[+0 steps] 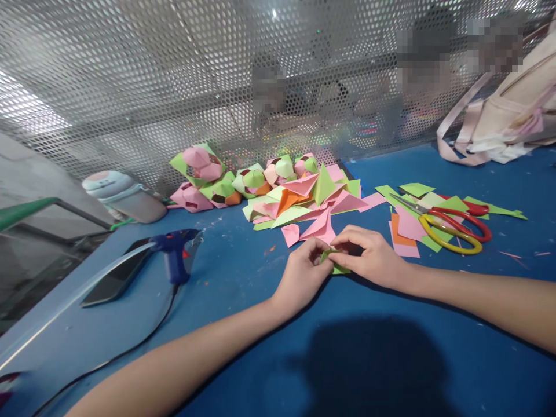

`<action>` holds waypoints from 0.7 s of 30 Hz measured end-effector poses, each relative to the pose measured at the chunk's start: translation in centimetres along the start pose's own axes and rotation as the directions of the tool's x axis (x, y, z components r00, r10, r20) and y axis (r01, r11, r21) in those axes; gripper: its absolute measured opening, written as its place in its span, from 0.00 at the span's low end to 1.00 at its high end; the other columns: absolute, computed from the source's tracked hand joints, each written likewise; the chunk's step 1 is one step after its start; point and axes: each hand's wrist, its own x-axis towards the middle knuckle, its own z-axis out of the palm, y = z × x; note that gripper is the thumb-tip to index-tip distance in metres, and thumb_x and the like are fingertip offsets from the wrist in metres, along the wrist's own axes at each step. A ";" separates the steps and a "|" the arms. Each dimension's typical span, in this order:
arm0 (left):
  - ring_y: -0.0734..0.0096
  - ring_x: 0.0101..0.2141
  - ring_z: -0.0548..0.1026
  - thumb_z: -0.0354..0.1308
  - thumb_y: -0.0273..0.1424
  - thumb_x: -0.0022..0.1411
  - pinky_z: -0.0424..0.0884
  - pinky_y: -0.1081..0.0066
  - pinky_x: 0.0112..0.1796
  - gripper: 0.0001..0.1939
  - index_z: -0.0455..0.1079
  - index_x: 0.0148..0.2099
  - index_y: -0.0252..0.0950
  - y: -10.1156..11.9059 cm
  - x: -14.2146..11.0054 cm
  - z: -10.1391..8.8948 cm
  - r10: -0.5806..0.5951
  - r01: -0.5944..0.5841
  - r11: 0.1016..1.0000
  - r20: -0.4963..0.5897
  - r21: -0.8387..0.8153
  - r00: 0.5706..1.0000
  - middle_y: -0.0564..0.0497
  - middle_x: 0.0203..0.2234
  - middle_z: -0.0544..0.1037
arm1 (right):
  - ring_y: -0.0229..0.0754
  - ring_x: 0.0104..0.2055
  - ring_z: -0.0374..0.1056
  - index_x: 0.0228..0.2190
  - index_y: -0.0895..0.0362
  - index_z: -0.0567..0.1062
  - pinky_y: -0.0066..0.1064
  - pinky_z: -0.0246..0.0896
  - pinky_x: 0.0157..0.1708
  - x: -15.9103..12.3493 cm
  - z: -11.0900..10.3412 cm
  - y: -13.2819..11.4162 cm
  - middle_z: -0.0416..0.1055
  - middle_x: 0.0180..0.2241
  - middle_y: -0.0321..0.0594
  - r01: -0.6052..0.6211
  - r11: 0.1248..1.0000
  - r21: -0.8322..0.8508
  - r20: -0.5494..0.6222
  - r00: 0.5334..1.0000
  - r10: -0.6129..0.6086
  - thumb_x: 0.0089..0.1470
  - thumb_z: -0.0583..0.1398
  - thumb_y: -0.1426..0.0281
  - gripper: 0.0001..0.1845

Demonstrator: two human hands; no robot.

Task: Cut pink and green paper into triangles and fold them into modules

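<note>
We hold a small green paper (341,270) pinched in the fingertips of our left hand (303,277) and right hand (376,256), the 2 nearly meeting around it. Just beyond our hands lies a paper heap (299,200) (pink, green and orange); right of them, scissors (425,221); left of them, a blue glue gun (175,259).
</note>
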 end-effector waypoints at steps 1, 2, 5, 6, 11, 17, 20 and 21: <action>0.75 0.27 0.67 0.57 0.25 0.55 0.63 0.75 0.30 0.02 0.67 0.33 0.35 0.0 0.0 0.0 0.008 -0.008 1.000 0.006 0.022 1.000 0.56 0.25 0.70 | 0.37 0.33 0.66 0.34 0.58 0.76 0.29 0.61 0.34 0.0 0.0 0.0 0.69 0.30 0.36 0.031 1.000 0.006 -0.005 1.000 -0.031 0.55 0.63 0.73 0.02; 0.76 0.27 0.66 0.56 0.25 0.55 0.62 0.75 0.29 0.02 0.67 0.33 0.35 -0.1 -0.1 0.1 0.014 -0.015 0.999 0.009 0.052 1.000 0.56 0.25 0.70 | 0.37 0.33 0.66 0.33 0.57 0.76 0.29 0.61 0.34 -0.1 0.1 0.1 0.70 0.30 0.36 0.054 0.998 0.013 -0.008 0.999 -0.054 0.56 0.62 0.74 0.02; 0.76 0.25 0.65 0.55 0.24 0.55 0.61 0.76 0.28 0.03 0.68 0.34 0.36 -0.1 -0.1 0.1 0.017 -0.018 0.991 0.011 0.134 1.000 0.57 0.24 0.69 | 0.35 0.32 0.66 0.30 0.57 0.75 0.28 0.61 0.34 -0.2 0.1 0.2 0.70 0.29 0.35 0.071 0.997 0.018 -0.022 0.997 -0.070 0.58 0.60 0.76 0.06; 0.76 0.26 0.66 0.55 0.24 0.55 0.62 0.75 0.28 0.04 0.68 0.34 0.36 -0.1 -0.2 0.1 0.016 -0.017 0.989 0.013 0.145 1.000 0.57 0.24 0.70 | 0.35 0.32 0.66 0.29 0.57 0.75 0.28 0.61 0.33 -0.2 0.1 0.2 0.70 0.28 0.34 0.065 0.998 0.014 -0.023 0.998 -0.065 0.58 0.60 0.76 0.06; 0.75 0.28 0.68 0.56 0.25 0.56 0.64 0.74 0.30 0.04 0.67 0.36 0.37 -0.2 -0.1 0.1 0.031 -0.029 0.988 -0.009 0.149 0.999 0.56 0.27 0.72 | 0.35 0.33 0.66 0.32 0.56 0.75 0.28 0.61 0.35 -0.1 0.0 -0.2 0.71 0.31 0.35 0.023 1.000 0.012 -0.014 1.000 -0.023 0.58 0.60 0.73 0.04; 0.75 0.28 0.69 0.57 0.24 0.56 0.65 0.74 0.31 0.05 0.66 0.36 0.37 -0.4 0.0 0.0 0.065 -0.059 0.994 -0.071 0.087 0.995 0.56 0.27 0.72 | 0.35 0.28 0.63 0.27 0.57 0.72 0.28 0.58 0.29 -0.1 0.3 -0.1 0.66 0.26 0.33 -0.035 0.998 -0.048 -0.006 0.999 0.035 0.54 0.61 0.75 0.04; 0.75 0.28 0.69 0.57 0.26 0.57 0.65 0.74 0.31 0.03 0.67 0.36 0.36 -0.2 0.0 0.0 0.060 -0.056 0.996 -0.063 0.067 0.996 0.55 0.28 0.72 | 0.33 0.25 0.62 0.22 0.57 0.69 0.27 0.56 0.27 -0.2 0.5 0.2 0.65 0.22 0.31 -0.026 0.995 -0.095 -0.023 0.999 0.024 0.53 0.60 0.77 0.10; 0.75 0.28 0.69 0.57 0.27 0.58 0.66 0.74 0.31 0.02 0.67 0.36 0.36 -0.1 0.0 0.1 0.056 -0.052 0.997 -0.060 0.053 0.997 0.55 0.28 0.73 | 0.33 0.25 0.62 0.21 0.57 0.69 0.27 0.55 0.26 -0.2 0.5 0.2 0.66 0.22 0.31 -0.031 0.994 -0.100 -0.031 0.999 0.028 0.54 0.60 0.77 0.11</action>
